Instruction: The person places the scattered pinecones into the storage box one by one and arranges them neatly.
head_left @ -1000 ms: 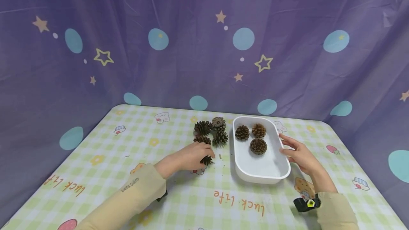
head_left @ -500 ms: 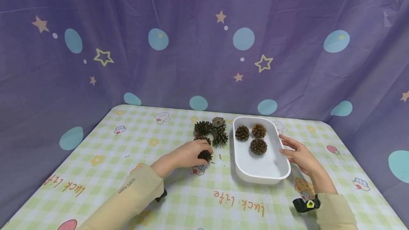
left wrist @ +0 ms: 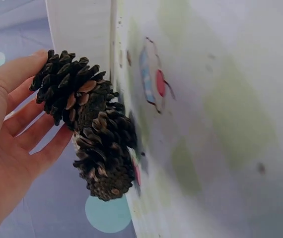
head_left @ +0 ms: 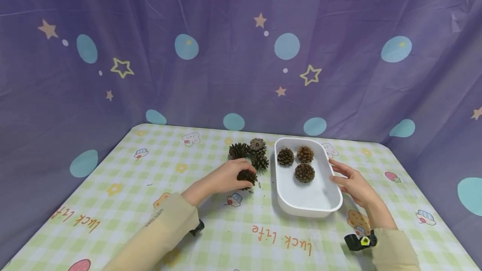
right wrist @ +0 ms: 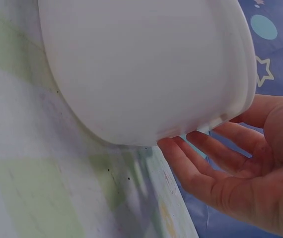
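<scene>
In the head view my left hand (head_left: 231,175) holds a dark brown pine cone (head_left: 247,177), left of the white box. The left wrist view shows the thumb on top of that pine cone (left wrist: 67,87) and the fingers behind it. Another cone (left wrist: 106,158) sits right against it, on the cloth. My right hand (head_left: 354,182) rests its thumb and fingertips on the right side of the white box (head_left: 309,211). From the right wrist, the fingers (right wrist: 191,173) touch the outer wall (right wrist: 146,74) without wrapping round it. Inside lie three pine cones (head_left: 304,172).
Beyond my left hand a cluster of pine cones (head_left: 260,161) stands on the table, partly hidden by that hand. A checked cloth (head_left: 211,237) with printed pictures covers the tabletop, dotted with small cone scraps (head_left: 260,185). A purple curtain (head_left: 226,83) hangs behind.
My left hand first drew the pine cone slightly left and towards me, then moved it right and away, and more of it shows now. The right hand and the box have stayed put.
</scene>
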Demonstrator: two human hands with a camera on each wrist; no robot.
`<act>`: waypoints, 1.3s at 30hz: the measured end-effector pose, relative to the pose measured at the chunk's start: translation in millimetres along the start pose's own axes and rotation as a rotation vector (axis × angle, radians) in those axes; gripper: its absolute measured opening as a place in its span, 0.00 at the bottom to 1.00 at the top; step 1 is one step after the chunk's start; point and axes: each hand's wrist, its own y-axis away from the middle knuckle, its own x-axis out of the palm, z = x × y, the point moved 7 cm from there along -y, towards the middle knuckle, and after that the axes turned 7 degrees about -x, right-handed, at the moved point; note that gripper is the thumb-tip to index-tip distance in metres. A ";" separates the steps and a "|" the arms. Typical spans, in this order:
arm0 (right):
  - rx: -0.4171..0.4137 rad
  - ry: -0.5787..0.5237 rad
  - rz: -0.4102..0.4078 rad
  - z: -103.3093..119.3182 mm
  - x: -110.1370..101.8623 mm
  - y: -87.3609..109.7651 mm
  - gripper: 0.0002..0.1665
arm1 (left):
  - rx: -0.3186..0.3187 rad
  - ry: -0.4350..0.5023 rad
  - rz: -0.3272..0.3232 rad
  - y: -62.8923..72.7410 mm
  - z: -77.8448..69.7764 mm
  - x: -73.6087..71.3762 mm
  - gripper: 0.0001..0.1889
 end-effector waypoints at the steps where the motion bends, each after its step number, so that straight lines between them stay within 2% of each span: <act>1: 0.002 0.002 0.000 0.0 0.0 0.2 0.39 | 0.003 0.002 -0.010 -1.9 -1.3 -0.8 0.19; 12: 0.013 0.020 0.006 0.6 1.2 0.9 0.39 | 0.037 0.095 -0.157 -24.4 -18.7 -8.7 0.20; 18: 0.009 0.021 0.004 0.7 1.2 0.2 0.39 | 0.034 0.176 -0.206 -36.2 -24.9 -11.8 0.20; 26: 0.019 0.031 -0.002 1.2 0.2 0.2 0.39 | 0.002 0.291 -0.196 -55.3 -35.1 -14.9 0.21; 33: 0.014 0.019 -0.003 1.5 0.3 0.7 0.39 | 0.032 0.366 -0.208 -73.3 -46.8 -10.6 0.21; 35: 0.015 0.019 -0.004 1.5 0.3 0.9 0.39 | 0.036 0.357 -0.202 -77.8 -49.0 -7.8 0.21; 39: 0.014 0.011 -0.004 1.6 0.4 1.5 0.39 | 0.048 0.277 -0.193 -86.1 -52.6 -2.9 0.21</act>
